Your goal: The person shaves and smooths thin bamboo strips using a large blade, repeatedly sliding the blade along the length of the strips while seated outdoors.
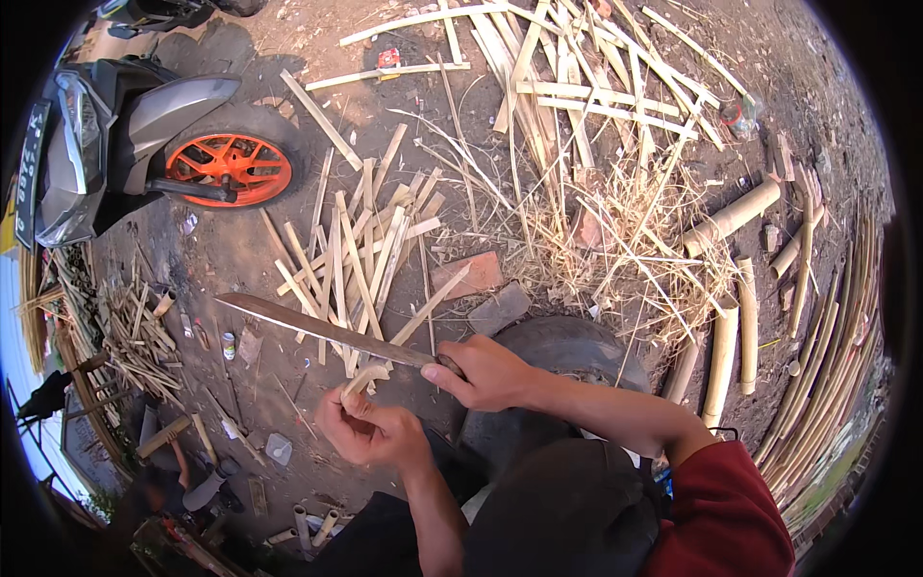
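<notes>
One long machete (327,332) sits clenched by its handle in the person's right grip (486,372), while the left grip (377,431) grasps a short, pale bamboo piece (363,378) just by the blade; I can't tell whether they touch. On the ground (187,258) to the left, a small can (228,346) and a clear plastic cup (279,448) keep their contents unreadable from here. The blade reaches over flat, split bamboo strips (361,269), with open earth beside them. Stout round poles (723,361) lie rightward, near tangled, straw-like shavings (625,240).
</notes>
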Tool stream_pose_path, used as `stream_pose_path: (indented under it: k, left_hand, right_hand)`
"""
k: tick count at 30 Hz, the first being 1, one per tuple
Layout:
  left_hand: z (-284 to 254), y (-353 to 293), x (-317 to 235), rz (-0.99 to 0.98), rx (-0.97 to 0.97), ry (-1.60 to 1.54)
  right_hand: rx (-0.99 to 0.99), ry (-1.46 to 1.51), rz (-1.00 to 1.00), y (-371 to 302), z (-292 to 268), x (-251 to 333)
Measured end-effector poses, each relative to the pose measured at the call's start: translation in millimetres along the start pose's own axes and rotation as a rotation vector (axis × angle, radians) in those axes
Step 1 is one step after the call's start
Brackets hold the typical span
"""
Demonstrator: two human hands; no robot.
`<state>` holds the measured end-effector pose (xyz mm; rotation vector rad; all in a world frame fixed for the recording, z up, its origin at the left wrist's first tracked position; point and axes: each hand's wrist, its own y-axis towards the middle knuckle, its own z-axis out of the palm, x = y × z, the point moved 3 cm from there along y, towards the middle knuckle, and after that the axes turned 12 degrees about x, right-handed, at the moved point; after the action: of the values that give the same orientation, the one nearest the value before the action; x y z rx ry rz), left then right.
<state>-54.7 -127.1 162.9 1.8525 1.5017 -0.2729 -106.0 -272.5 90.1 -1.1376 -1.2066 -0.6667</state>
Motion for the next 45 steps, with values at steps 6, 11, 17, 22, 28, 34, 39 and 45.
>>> stream_pose_path:
  k: [6, 11, 17, 22, 28, 34, 39, 45]
  left_hand:
    - [7.6, 0.0, -11.0, 0.03, 0.009, -0.045]
    - [10.7, 4.1, -13.1, -0.005, 0.009, -0.025]
    - [8.3, 6.1, -4.4, -0.101, -0.025, -0.113]
    - [2.8, 5.5, -2.6, -0.094, -0.003, -0.043]
    - [1.5, 3.0, 7.4, -0.036, -0.018, -0.056]
    - [11.9, 9.4, -4.2, -0.033, 0.022, -0.074]
    - [6.4, 14.4, 1.7, -0.1, -0.097, -0.064]
    - [15.9, 28.4, -9.8, -0.092, -0.02, -0.057]
  right_hand:
    - [-0.197, -0.035, 0.393, -33.1, -11.5, -136.7]
    - [-0.008, 0.118, 0.137, -21.8, 2.9, -73.4]
    - [-0.116, 0.065, 0.208, -4.7, 0.8, -90.9]
    - [-0.03, 0.076, 0.224, -0.6, 0.5, -89.1]
    - [-0.048, -0.014, 0.382, -9.0, -0.4, -138.4]
    - [-0.163, 0.022, 0.729, -61.1, -5.5, -240.6]
    - [-0.064, 0.082, 0.518, -46.3, -1.2, -128.8]
    - [-0.165, 0.131, 0.444, -30.5, -5.0, -131.4]
